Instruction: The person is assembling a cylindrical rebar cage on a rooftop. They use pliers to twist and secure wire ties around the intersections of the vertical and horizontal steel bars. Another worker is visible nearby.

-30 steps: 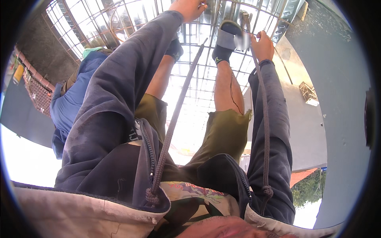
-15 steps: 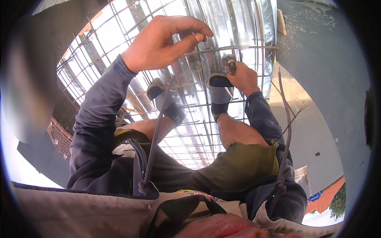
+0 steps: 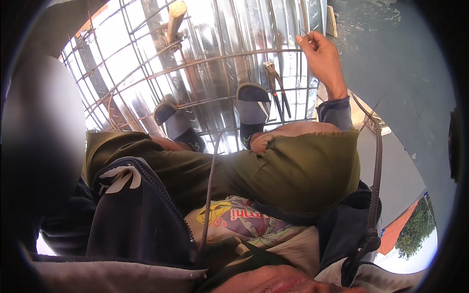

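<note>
I squat on a grid of steel rebar (image 3: 146, 68) laid over shiny corrugated sheet metal (image 3: 229, 29). My right hand (image 3: 320, 56) is raised at the upper right, against a curved bar of the grid, its fingers pinched on a thin piece of tie wire (image 3: 304, 34). A pair of pincers (image 3: 276, 90) hangs on the bars just left of and below that hand, beside my right sandal (image 3: 253, 105). My left sandal (image 3: 171, 119) rests on the bars further left. My left hand is out of sight; a blurred grey mass covers the left side.
A wooden stick (image 3: 176, 19) pokes up through the grid at the top. A grey concrete surface (image 3: 400, 83) lies to the right of the grid. A dark cord (image 3: 376, 176) hangs from my jacket on the right. Trees and a roof show far below at lower right.
My left hand, earlier raised at the bars, has dropped out of view. My right hand has gone from beside the pincers up to the higher bar, and the view has tilted down.
</note>
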Motion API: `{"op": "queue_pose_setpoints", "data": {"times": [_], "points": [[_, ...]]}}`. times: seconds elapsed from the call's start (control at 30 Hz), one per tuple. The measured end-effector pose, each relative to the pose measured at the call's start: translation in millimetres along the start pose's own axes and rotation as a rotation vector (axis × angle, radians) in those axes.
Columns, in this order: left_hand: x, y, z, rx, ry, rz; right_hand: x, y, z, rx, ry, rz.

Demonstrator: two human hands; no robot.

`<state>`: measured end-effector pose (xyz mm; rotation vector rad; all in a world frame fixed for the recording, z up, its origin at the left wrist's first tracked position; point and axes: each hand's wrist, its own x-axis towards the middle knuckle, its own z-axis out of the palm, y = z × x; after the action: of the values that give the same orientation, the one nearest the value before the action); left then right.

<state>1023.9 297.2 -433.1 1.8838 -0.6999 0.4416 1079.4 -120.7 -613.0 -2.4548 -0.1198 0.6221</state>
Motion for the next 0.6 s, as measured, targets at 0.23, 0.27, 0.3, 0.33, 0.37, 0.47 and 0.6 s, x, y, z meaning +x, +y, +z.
{"op": "queue_pose_setpoints", "data": {"times": [0.23,0.27,0.3,0.33,0.37,0.47,0.6], "points": [[-134.8,-2.6,141.3,-0.078,-0.531,-0.409,-22.9,-133.1,-82.3,0.414,0.286,-0.567],[-157.1,-1.9,156.5,-0.070,-0.588,-0.469,-33.9,-161.1,-84.0,0.357,0.266,-0.662],[-186.9,9.1,160.0,0.000,-0.625,-0.588,-36.9,-177.9,-73.9,0.360,0.172,-0.779],[-204.3,6.0,173.3,-0.022,-0.660,-0.611,-57.5,-186.7,-78.9,0.252,0.092,-0.824],[-222.6,8.1,180.7,-0.009,-0.690,-0.658,-69.4,-188.8,-78.3,0.187,0.006,-0.867],[-268.4,14.5,193.3,0.039,-0.745,-0.788,-97.8,-178.4,-68.6,0.059,-0.179,-0.910],[-297.6,16.8,196.3,0.074,-0.779,-0.875,-117.2,-157.7,-64.3,-0.032,-0.241,-0.879]]}}
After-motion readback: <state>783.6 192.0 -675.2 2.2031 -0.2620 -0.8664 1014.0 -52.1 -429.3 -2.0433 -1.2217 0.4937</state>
